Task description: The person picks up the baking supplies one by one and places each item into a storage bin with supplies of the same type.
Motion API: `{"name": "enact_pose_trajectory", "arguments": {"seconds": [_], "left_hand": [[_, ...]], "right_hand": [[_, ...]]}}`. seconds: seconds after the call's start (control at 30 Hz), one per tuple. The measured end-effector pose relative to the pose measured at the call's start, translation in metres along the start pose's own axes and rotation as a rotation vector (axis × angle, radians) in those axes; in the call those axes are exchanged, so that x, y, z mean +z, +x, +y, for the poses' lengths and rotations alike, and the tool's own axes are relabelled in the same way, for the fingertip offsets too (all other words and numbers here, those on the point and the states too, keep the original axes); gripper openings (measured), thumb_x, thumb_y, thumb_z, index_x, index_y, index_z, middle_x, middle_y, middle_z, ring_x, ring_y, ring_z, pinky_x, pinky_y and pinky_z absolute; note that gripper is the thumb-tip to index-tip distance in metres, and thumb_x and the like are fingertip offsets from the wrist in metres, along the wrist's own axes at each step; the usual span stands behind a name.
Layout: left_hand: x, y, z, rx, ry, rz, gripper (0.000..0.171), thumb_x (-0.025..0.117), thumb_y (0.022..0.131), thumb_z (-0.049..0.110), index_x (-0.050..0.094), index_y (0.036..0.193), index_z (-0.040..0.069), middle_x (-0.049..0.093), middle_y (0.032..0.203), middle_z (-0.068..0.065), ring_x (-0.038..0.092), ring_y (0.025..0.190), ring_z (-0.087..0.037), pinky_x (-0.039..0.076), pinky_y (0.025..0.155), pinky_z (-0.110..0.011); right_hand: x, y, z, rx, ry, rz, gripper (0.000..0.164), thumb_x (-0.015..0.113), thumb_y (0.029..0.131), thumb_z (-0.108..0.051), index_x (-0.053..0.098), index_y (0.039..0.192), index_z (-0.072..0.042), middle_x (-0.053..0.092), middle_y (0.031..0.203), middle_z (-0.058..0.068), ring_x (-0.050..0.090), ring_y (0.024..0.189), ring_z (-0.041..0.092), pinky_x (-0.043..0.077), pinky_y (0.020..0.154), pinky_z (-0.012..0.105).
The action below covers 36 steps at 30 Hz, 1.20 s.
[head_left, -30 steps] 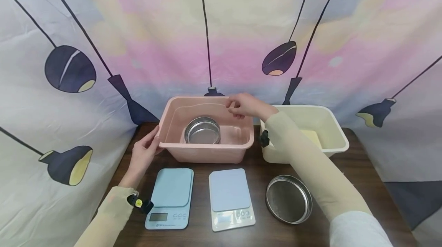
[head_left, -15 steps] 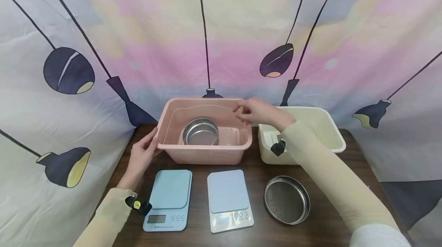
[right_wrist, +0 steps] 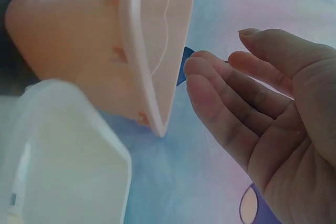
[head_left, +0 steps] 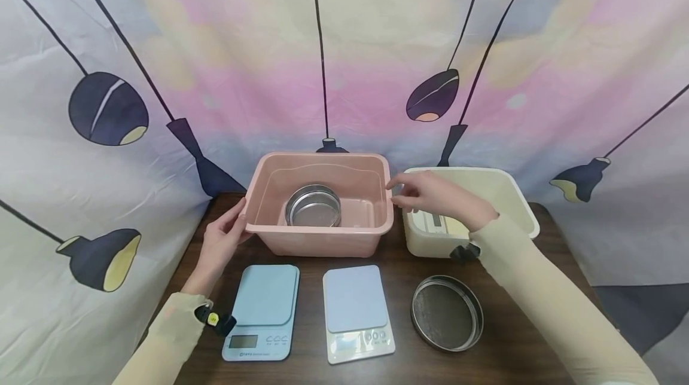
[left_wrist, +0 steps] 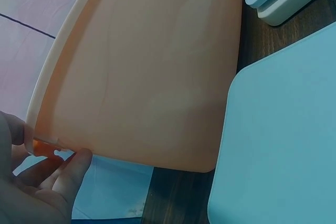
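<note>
My left hand (head_left: 222, 243) grips the left rim of a pink plastic basin (head_left: 317, 244); in the left wrist view its thumb and fingers (left_wrist: 73, 177) pinch the rim's corner. Inside the basin sit round metal sieves (head_left: 314, 208), apparently stacked, partly hidden by the front wall. My right hand (head_left: 438, 196) hovers at the basin's right rim, over the left side of a cream basin (head_left: 430, 247). Seen from the right wrist, its fingers are loosely bent, hold nothing and stand apart from the pink basin.
A light blue kitchen scale (head_left: 266, 295) and a white one (head_left: 357, 307) lie in front of the pink basin. Right of them is a round metal sieve (head_left: 448, 313). Pale yellow and white items (head_left: 452, 226) lie in the cream basin. A printed curtain (head_left: 258, 74) hangs behind the table.
My right hand has moved right, from over the pink basin's inside to just beyond its right rim. The left hand keeps its grip on the rim, and the sieves stay in place.
</note>
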State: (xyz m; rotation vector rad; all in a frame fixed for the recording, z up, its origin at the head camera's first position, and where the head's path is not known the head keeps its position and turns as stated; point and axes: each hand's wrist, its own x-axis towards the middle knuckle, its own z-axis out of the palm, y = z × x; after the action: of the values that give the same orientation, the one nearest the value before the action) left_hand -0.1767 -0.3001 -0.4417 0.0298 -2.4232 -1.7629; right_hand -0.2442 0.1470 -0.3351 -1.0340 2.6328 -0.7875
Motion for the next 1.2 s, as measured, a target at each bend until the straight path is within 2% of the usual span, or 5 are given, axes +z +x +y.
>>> {"name": "enact_pose_trajectory", "arguments": {"seconds": [0.13,0.5,0.77,1.0,1.2], "left_hand": [[0.000,0.000,0.000,-0.006,0.003,0.003,0.052,0.054,0.111,0.022,0.042,0.160,0.010,0.043,0.159,-0.022,0.054,0.131,-0.045,0.057,0.086,-0.017],[0.000,0.000,-0.001,-0.004,0.017,0.010,0.051,0.053,0.111,0.022,0.043,0.159,0.010,0.045,0.158,-0.021,0.059,0.127,-0.035,0.057,0.086,-0.017],[0.001,0.000,-0.001,-0.005,0.009,0.007,0.051,0.053,0.111,0.023,0.043,0.159,0.011,0.045,0.159,-0.021,0.058,0.127,-0.037,0.057,0.085,-0.017],[0.001,0.000,-0.001,-0.008,-0.011,0.008,0.051,0.054,0.111,0.022,0.042,0.160,0.011,0.044,0.159,-0.021,0.054,0.131,-0.043,0.057,0.086,-0.016],[0.001,0.002,-0.003,0.017,-0.045,0.016,0.051,0.056,0.110,0.020,0.045,0.157,0.009,0.046,0.157,-0.023,0.065,0.118,-0.013,0.058,0.083,-0.015]], "right_hand": [[0.000,-0.019,0.005,0.006,0.008,0.021,0.030,0.068,0.102,-0.014,0.066,0.131,-0.007,0.074,0.083,0.005,0.066,0.069,0.014,0.057,0.058,0.031],[0.004,-0.062,0.013,-0.001,-0.034,0.084,0.028,0.071,0.100,-0.015,0.068,0.126,-0.006,0.075,0.086,-0.003,0.066,0.075,0.005,0.058,0.068,0.030],[0.017,-0.093,0.022,-0.082,-0.040,0.174,0.023,0.075,0.095,-0.008,0.070,0.117,-0.007,0.073,0.081,-0.011,0.064,0.072,0.001,0.057,0.064,0.027],[0.031,-0.117,0.032,-0.053,-0.008,0.193,0.024,0.076,0.096,-0.008,0.070,0.119,-0.010,0.071,0.082,-0.014,0.063,0.073,-0.001,0.055,0.062,0.025],[0.042,-0.135,0.043,-0.046,0.032,0.189,0.024,0.074,0.096,-0.004,0.068,0.118,-0.010,0.071,0.081,-0.016,0.064,0.068,0.001,0.054,0.058,0.024]]}}
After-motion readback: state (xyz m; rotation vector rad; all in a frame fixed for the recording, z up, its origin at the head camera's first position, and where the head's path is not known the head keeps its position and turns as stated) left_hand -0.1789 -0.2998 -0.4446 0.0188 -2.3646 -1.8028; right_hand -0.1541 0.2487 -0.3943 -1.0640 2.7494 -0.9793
